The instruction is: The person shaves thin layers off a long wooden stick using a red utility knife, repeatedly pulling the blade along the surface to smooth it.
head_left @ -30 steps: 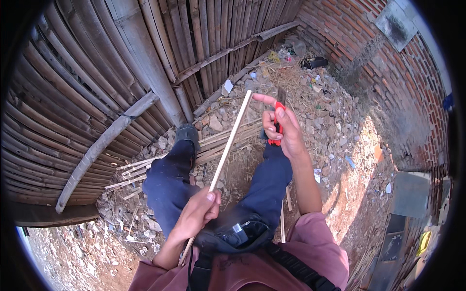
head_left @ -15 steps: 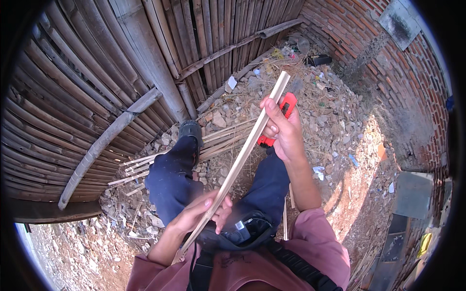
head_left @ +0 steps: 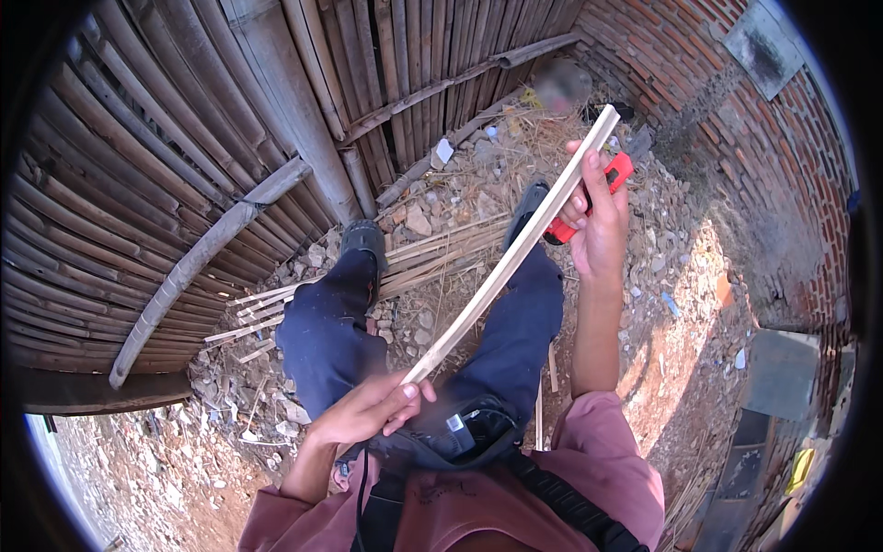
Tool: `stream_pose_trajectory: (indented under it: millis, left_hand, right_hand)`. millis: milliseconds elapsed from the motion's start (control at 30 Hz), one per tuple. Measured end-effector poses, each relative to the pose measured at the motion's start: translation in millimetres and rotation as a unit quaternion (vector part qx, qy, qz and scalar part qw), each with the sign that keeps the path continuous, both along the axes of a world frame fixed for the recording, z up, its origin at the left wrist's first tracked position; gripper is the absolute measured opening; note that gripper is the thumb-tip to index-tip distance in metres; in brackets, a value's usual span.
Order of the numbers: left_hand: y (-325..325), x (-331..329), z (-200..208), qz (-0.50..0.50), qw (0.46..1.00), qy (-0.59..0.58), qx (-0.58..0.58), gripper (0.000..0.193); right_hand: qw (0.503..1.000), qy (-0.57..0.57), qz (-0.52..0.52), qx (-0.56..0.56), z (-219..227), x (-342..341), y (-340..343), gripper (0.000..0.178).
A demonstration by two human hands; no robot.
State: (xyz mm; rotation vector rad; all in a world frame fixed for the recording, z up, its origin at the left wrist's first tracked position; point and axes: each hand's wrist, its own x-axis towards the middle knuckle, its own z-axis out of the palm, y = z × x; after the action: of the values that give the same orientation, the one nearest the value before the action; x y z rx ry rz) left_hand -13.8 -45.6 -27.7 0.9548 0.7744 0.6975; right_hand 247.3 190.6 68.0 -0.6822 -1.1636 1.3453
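A long, pale split-bamboo strip (head_left: pixel 508 262) slants across my lap, its far end up at the right. My left hand (head_left: pixel 363 414) is closed around its near end, with the thumb on top. Farther up, my right hand (head_left: pixel 602 235) pinches the same strip near its far end. That hand also grips a red utility knife (head_left: pixel 620 169) against the palm, beside the strip. Whether its blade is out cannot be seen.
Several bamboo strips (head_left: pixel 441 248) lie on the rubble between and beside my legs. A bamboo slat wall (head_left: pixel 147 202) with a curved pole stands on the left. At the right is a brick wall (head_left: pixel 717 138), with grey boards (head_left: pixel 782 373) below it. Stones and litter cover the ground.
The strip has slid up and to the right, so its near end now sits in my left hand instead of reaching past it. My right hand has moved the same way with the knife.
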Motion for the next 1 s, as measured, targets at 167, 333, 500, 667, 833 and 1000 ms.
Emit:
stream_pose_trajectory:
  millis: [167,333,500,667,833,1000]
  left_hand:
    - [3.6,3.1,5.8,0.025,0.995,-0.073,-0.061,0.038]
    - [12.3,5.2,9.3,0.03,0.974,-0.177,-0.136,0.038]
    - [15.0,10.3,14.5,0.056,0.984,-0.125,-0.113,0.036]
    - [14.9,22.2,27.6,0.102,0.994,0.039,-0.002,0.039]
    - [13.5,26.5,32.5,0.114,0.99,0.075,0.021,0.042]
    - [13.3,22.9,32.5,0.112,0.992,0.049,-0.008,0.046]
  right_hand:
    - [0.998,-0.038,-0.007,0.059,-23.8,0.1,-13.4,0.04]
    - [0.967,-0.202,0.002,0.153,-50.5,-12.1,-65.9,0.031]
    - [0.89,-0.355,-0.011,0.286,-38.2,-16.5,-92.9,0.036]
    - [0.858,-0.397,-0.031,0.324,-39.8,-16.5,-100.3,0.036]
    - [0.854,-0.387,-0.052,0.344,-46.9,-19.0,-103.5,0.034]
    - [0.841,-0.406,-0.059,0.354,-40.1,-21.0,-107.7,0.032]
